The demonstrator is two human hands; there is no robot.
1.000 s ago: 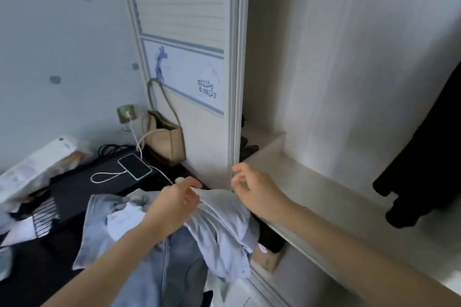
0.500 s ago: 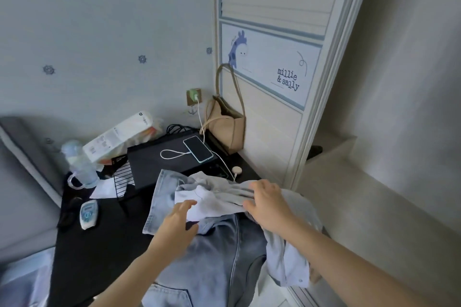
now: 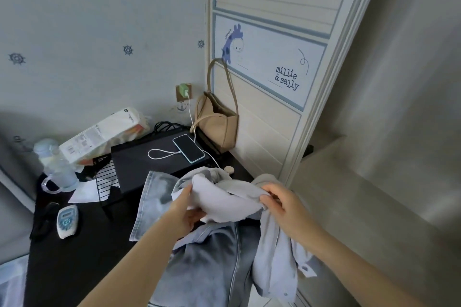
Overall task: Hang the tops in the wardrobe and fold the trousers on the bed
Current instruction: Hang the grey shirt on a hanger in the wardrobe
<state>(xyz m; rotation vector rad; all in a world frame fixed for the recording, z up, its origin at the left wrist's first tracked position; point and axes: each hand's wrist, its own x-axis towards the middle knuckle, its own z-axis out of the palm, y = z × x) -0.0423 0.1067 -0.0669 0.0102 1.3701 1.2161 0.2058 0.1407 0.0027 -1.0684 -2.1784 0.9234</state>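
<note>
Clothes lie heaped on the near end of a black bedside table (image 3: 74, 257), and both hands are in the pile. At the centre sits a white top (image 3: 224, 199), bunched up on a pair of light denim jeans (image 3: 212, 264) that spills off the table edge toward six o'clock. The left hand (image 3: 184, 214) comes in from seven o'clock and grips the white top's left side, thumb over the fabric and fingers curled underneath. The right hand (image 3: 287, 209), reaching in from five o'clock, pinches a fold of cloth between thumb and fingertips at the top's right edge — whether that fold belongs to the white top or to the pale blue shirt (image 3: 277, 266) hanging below the wrist, I cannot tell.

At twelve o'clock from the pile a phone (image 3: 188, 148) lies screen up on a black box (image 3: 149, 159), its white cable (image 3: 192, 117) running up to a green charger (image 3: 183, 87) in the wall. A tan handbag (image 3: 219, 124) leans against the wardrobe door (image 3: 269, 70) at one o'clock. At nine to ten o'clock stand a pale blue bottle (image 3: 56, 164), a white packet (image 3: 99, 134) and — nearer — a small white device (image 3: 67, 220). The open wardrobe shelf (image 3: 361, 194) is at three o'clock.
</note>
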